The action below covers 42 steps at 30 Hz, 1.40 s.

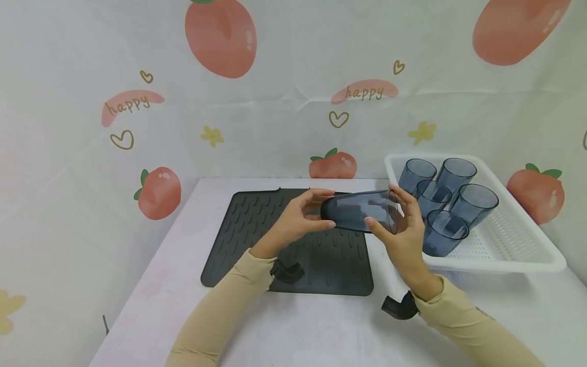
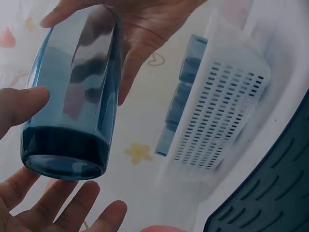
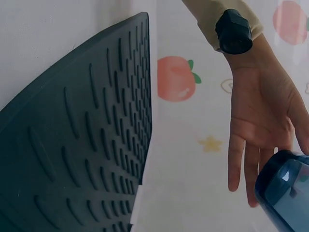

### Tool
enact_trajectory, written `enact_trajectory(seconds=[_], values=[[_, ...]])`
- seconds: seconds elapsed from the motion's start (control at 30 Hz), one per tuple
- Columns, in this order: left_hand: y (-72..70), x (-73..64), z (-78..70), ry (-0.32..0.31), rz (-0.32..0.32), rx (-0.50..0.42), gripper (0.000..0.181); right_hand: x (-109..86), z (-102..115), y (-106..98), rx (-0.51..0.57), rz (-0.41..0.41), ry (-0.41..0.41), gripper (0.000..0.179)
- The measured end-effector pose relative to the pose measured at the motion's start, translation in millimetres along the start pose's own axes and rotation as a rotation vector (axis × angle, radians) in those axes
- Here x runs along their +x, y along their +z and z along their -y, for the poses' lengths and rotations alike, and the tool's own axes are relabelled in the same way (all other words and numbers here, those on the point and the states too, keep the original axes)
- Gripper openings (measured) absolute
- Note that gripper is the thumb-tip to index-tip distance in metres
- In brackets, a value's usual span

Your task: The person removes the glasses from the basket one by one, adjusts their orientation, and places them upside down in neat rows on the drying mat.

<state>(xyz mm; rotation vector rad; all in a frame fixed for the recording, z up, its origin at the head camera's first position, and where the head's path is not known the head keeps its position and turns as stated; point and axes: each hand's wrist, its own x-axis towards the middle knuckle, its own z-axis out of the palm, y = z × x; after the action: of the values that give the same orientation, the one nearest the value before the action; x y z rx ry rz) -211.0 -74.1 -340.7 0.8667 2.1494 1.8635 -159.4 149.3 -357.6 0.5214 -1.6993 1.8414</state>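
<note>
A blue-tinted drinking glass [image 1: 359, 209] is held lying almost level above the dark mat, its base to the left and its rim to the right. My right hand [image 1: 403, 234] grips the rim end, thumb on the near side and fingers on the far side. Around the base end is my left hand [image 1: 298, 219], its thumb at the glass's side. In the left wrist view, the left fingers [image 2: 72, 203] spread out straight and loose beyond the thick base. The right wrist view shows the left palm [image 3: 263, 111] behind the base.
A black ridged drying mat [image 1: 247, 239] lies flat on the white table [image 1: 298, 331]. To the right, a white perforated basket [image 1: 518, 244] holds several matching blue glasses [image 1: 445, 229], upright and grouped at its left side. Behind the table hangs a fruit-printed cloth [image 1: 275, 117].
</note>
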Motion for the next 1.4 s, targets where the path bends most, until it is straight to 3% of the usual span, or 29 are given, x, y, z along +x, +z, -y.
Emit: enact_trajectory(seconds=[0.47, 0.63, 0.8, 1.17, 1.4], values=[[3.7, 1.0, 7.1, 0.034, 0.076, -0.039, 0.066, -5.8, -3.5, 4.9, 0.042, 0.009, 0.02, 0.069], [4.9, 1.2, 6.7, 0.053, 0.071, -0.057, 0.067, -6.0, -5.8, 5.1, 0.058, 0.031, -0.006, 0.069], [6.6, 0.2, 7.7, 0.065, 0.05, -0.052, 0.065, -3.2, -4.7, 0.6, 0.063, 0.097, 0.002, 0.07], [2.5, -0.8, 16.2, 0.174, 0.014, -0.106, 0.068, 6.9, -4.9, -15.9, 0.008, 0.276, 0.138, 0.083], [1.5, -2.2, 22.4, 0.226, -0.02, -0.161, 0.069, 8.9, -7.1, -18.5, -0.021, 0.328, 0.191, 0.084]])
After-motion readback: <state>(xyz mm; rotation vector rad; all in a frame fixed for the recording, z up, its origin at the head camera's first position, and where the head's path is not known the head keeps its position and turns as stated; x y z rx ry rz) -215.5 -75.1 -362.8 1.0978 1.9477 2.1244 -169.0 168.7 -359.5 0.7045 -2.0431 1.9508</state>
